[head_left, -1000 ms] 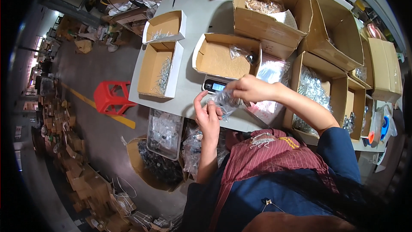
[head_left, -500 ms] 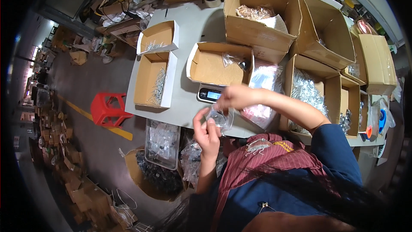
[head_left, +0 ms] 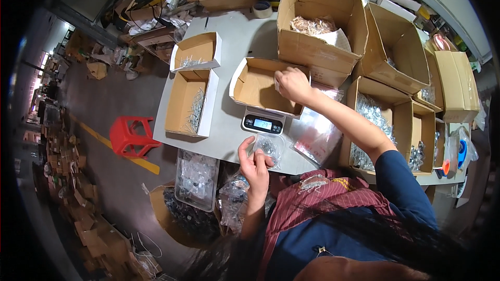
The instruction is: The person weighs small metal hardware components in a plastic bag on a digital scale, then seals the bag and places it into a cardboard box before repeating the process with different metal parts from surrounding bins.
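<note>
My left hand (head_left: 255,171) pinches a small clear plastic bag (head_left: 270,148) with little metal pieces inside, held at the table's front edge. My right hand (head_left: 294,84) reaches into the right part of a shallow cardboard box (head_left: 254,80). Its fingers are curled together, and whatever they grip is hidden behind them. That box rests on a small digital scale (head_left: 263,123) with a lit display, just beyond the bag in my left hand.
Two white-sided boxes of long metal pins (head_left: 195,110) stand to the left. Flat plastic bags (head_left: 317,130) lie right of the scale. Larger cartons (head_left: 320,47) and boxes of metal parts (head_left: 367,125) fill the right side. A red stool (head_left: 133,136) stands on the floor at left.
My right hand has moved from the bag by my left hand up into the shallow box, uncovering the scale's display. My left hand still holds the bag.
</note>
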Available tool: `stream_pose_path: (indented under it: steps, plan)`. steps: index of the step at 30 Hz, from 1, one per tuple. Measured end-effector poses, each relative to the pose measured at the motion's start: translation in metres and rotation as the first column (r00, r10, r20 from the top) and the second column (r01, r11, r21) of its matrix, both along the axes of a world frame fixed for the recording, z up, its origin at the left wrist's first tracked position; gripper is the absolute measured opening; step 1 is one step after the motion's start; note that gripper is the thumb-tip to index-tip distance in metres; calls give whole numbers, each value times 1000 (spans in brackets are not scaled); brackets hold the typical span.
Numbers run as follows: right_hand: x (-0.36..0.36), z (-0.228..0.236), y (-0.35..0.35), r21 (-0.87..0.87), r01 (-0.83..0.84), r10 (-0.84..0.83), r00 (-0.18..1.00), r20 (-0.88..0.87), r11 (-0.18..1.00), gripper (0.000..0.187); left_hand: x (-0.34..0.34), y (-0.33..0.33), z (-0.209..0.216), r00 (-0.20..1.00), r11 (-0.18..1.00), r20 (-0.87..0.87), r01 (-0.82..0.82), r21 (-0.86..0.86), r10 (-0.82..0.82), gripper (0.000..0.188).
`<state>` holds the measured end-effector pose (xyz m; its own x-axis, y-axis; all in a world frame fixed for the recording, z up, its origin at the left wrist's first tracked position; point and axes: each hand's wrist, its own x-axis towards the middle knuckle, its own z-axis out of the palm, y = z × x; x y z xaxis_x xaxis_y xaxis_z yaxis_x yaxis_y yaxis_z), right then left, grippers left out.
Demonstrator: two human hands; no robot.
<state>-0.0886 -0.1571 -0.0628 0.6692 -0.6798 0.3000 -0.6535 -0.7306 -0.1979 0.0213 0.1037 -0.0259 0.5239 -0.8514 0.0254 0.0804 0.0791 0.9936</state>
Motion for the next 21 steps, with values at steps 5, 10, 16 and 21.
stream_pose_path:
  steps: [5,10,16,21]
  plan:
    - [12,7,-11,351,166,-43,943,-331,921,30,2,-1,0,1000,1000,-8,13,19,-13,29]
    - [12,-21,-5,240,19,35,975,-218,971,36,5,-1,-8,997,997,46,65,31,-66,29]
    - [7,65,57,691,-559,-166,709,685,458,29,14,4,-2,1000,993,-5,11,114,-11,36]
    - [0,68,120,460,-513,129,757,640,725,30,11,1,-8,996,998,-83,23,65,-17,41]
